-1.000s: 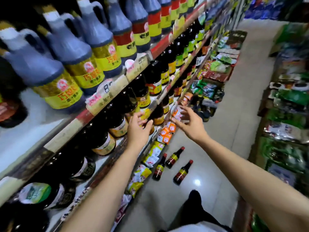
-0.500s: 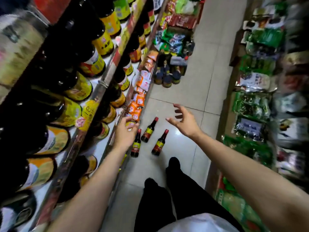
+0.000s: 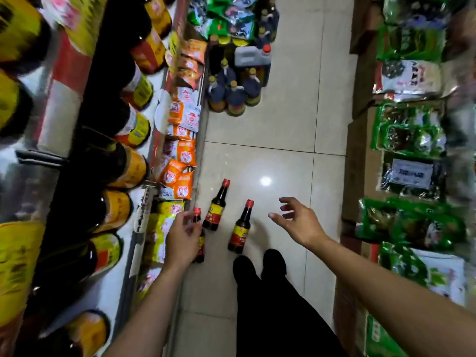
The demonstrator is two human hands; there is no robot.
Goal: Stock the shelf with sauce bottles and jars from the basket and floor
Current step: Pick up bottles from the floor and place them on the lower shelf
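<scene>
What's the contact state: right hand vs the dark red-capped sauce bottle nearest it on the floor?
Apart. Head view shows bare floor tile between the right hand and the dark red-capped sauce bottle.

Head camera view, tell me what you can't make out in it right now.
1. Leftmost floor bottle: head view, the left hand covers most of its body and label; whether its fingers touch it is unclear.
2. Shelf bottles: head view, motion blur smears their labels.
3. Green packets: head view, blurred and cut by the right edge; print unreadable.
4. Basket: nowhere in the head view.
</scene>
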